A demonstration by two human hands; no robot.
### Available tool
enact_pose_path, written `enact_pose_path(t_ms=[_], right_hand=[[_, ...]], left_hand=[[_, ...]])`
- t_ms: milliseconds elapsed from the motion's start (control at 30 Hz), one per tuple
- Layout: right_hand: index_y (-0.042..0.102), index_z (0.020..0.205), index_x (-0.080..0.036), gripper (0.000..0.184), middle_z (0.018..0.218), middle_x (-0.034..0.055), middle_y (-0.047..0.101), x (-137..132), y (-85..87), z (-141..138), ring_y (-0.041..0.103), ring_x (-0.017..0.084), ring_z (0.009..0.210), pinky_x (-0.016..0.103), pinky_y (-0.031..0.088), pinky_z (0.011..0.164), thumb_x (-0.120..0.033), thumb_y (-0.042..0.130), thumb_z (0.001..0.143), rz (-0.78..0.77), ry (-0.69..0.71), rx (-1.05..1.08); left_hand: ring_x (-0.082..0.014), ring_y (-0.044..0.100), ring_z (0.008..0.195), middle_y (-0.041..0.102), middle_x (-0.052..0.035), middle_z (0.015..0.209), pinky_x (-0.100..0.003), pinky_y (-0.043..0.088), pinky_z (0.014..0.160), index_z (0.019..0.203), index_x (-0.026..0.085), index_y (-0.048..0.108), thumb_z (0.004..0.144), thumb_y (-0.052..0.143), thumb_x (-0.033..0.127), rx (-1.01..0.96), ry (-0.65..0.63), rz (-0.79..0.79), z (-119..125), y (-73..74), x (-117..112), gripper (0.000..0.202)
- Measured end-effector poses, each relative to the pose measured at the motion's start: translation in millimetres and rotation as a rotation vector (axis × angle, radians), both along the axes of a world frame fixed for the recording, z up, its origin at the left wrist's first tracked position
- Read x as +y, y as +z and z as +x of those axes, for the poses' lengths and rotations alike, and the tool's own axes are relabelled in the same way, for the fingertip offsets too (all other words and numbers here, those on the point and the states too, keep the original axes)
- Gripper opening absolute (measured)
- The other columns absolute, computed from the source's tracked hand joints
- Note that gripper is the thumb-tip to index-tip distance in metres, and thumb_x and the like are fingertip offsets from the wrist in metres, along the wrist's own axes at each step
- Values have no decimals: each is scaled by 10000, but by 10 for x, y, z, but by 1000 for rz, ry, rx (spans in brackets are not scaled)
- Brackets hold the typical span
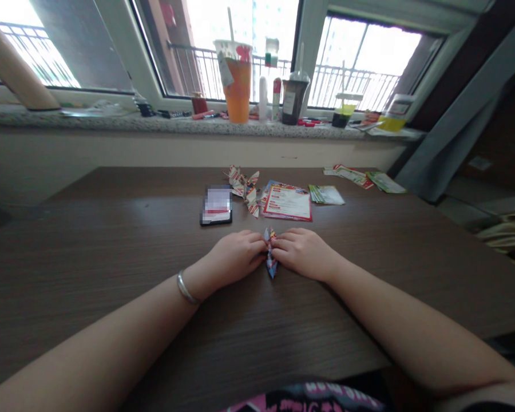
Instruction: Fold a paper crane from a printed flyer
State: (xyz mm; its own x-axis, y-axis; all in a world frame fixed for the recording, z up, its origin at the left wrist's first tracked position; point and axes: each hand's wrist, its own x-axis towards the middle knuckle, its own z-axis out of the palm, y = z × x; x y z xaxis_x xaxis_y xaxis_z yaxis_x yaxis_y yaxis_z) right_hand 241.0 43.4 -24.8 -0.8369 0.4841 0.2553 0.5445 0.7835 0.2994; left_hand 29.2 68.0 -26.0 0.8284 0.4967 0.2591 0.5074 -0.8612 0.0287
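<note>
A narrow folded paper piece (272,266), blue, red and white with pointed ends, lies lengthwise between my two hands low over the table (163,252). My left hand (240,252) has its fingers closed on the paper's left edge; a silver bangle circles that wrist. From the other side my right hand (302,252) grips the right edge with bent fingers. Both thumbs are mostly hidden. Just beyond the hands are several folded paper figures (252,197) with red and white stripes, and a stack of printed paper sheets (288,203).
A phone (217,205) lies left of the paper figures. Right of the sheets are a small green-and-white paper stack (327,195) and more paper strips (354,176). Drink cups, including an orange one (239,91), stand on the windowsill (175,125) behind the table.
</note>
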Motion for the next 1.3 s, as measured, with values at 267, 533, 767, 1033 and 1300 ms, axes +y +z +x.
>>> enact_pose_path(t_ms=[267,533,767,1033,1300], right_hand=[[626,891,-186,122,986,82,699,19,-22,-6,629,193,871,299,433,744,-259,529,877,-134,-70,99],[645,868,-207,100,933,38,702,74,-64,55,625,172,881,263,450,763,-178,581,796,-369,-158,373],[631,751,-198,66,884,30,700,115,-138,43,624,165,862,273,461,780,-142,598,766,-490,-143,547],[602,747,-181,55,815,37,662,84,-120,-6,595,160,794,271,453,743,-131,583,760,-497,-141,544],[613,873,-176,93,897,53,640,47,-33,12,566,170,838,273,438,749,-156,566,796,-360,-123,317]], left_hand=[[-204,603,923,647,-74,958,-331,499,828,933,157,624,894,473,233,56,17,-12,28,21,-19,174],[-223,586,904,632,-78,993,-360,500,808,1030,173,602,868,502,268,54,21,-12,24,54,-78,212],[-221,579,883,631,-68,984,-349,494,768,1038,178,592,871,538,393,21,13,10,34,65,-94,278],[-192,593,829,649,-48,898,-321,491,759,956,172,610,900,502,280,5,-17,90,48,-17,-30,162],[-199,597,842,651,-53,871,-323,493,765,829,157,607,875,519,229,34,-66,174,46,-24,-8,123]])
